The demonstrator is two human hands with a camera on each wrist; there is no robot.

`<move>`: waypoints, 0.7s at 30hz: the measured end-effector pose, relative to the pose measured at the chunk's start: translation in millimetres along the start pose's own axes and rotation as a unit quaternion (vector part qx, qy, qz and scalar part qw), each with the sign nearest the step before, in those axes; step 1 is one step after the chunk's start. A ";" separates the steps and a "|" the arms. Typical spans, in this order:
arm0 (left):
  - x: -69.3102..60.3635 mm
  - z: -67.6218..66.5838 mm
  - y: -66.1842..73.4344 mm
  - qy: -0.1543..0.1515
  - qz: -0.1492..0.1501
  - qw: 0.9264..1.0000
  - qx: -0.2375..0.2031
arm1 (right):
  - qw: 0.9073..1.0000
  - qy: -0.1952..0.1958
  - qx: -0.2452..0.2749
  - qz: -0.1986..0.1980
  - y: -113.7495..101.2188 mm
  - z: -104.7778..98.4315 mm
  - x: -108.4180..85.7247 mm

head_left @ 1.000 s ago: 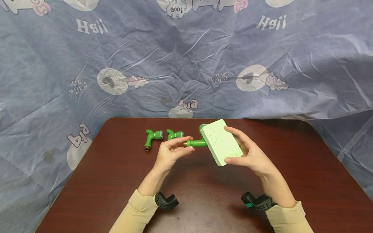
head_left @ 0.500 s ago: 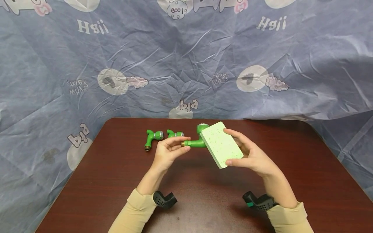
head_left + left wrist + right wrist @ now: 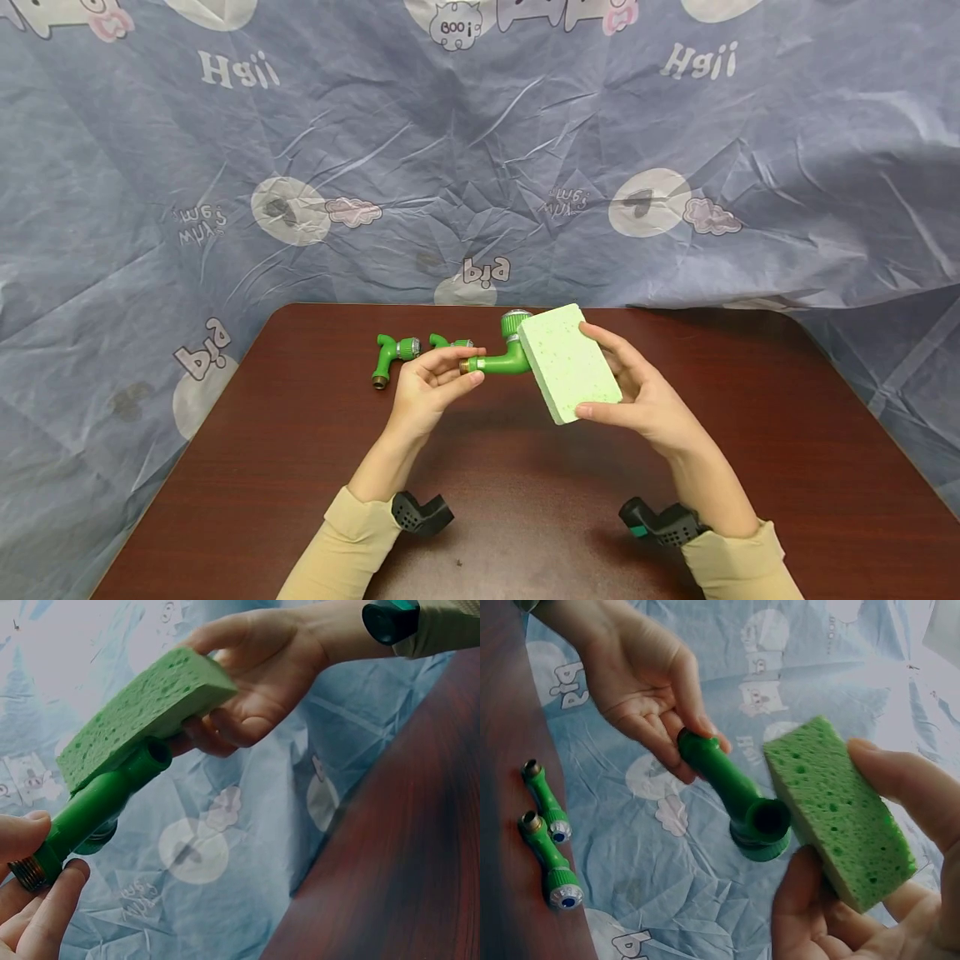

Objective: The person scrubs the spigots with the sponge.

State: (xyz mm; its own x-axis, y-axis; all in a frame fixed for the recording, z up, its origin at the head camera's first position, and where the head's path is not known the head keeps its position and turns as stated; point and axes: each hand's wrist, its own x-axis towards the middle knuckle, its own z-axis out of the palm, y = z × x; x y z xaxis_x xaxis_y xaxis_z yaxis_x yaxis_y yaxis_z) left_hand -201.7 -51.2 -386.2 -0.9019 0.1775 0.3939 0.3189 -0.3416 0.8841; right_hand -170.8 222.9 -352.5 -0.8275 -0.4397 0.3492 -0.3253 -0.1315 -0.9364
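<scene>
My left hand (image 3: 420, 398) pinches a green faucet (image 3: 502, 363) by its threaded brass end, between thumb and fingers. The faucet is held above the table, its ribbed knob pointing up in the head view. My right hand (image 3: 637, 396) grips a light green sponge (image 3: 572, 364) by its edges, thumb on the near side. In the head view the sponge covers part of the faucet's far end. Seen from the left wrist, the sponge (image 3: 142, 712) lies along the faucet body (image 3: 105, 799), very close to it or touching. The right wrist view shows the faucet's open spout (image 3: 771, 816) beside the sponge.
Two more green faucets lie on the dark red-brown table (image 3: 510, 500): one faucet (image 3: 386, 358) at the back left, another faucet (image 3: 444, 342) partly hidden behind my left hand. A blue-grey printed cloth (image 3: 480, 167) hangs behind the table's far edge.
The left hand has drifted slightly left with the faucet, and more of its knob shows. The sponge dipped a little, then rose again, in the right hand. Both grips stay the same.
</scene>
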 end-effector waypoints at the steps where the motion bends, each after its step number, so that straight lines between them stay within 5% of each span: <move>1: 0.1 0.0 -0.1 0.002 0.000 1.000 0.000 | 1.000 -0.010 -0.002 0.000 -0.4 0.2 -0.4; 6: 0.1 0.1 -0.7 0.002 -0.001 1.000 0.002 | 1.000 -0.028 -0.002 -0.002 -3.2 -2.1 -2.8; 15: -2.4 6.8 -5.7 -0.016 -0.014 1.000 0.016 | 1.000 0.014 -0.007 -0.017 0.5 4.3 0.7; 21: -2.6 8.3 -10.1 -0.009 -0.017 1.000 0.011 | 0.999 -0.024 -0.030 -0.034 -0.8 10.7 0.7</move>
State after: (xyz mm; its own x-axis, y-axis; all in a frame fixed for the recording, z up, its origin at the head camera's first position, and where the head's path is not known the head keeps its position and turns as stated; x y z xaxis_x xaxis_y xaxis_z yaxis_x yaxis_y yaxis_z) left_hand -200.2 -40.5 -394.1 -0.9070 0.2044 0.3681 0.2949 -0.3157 0.9019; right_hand -166.2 213.2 -351.8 -0.7799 -0.4743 0.4084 -0.4076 -0.1102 -0.9065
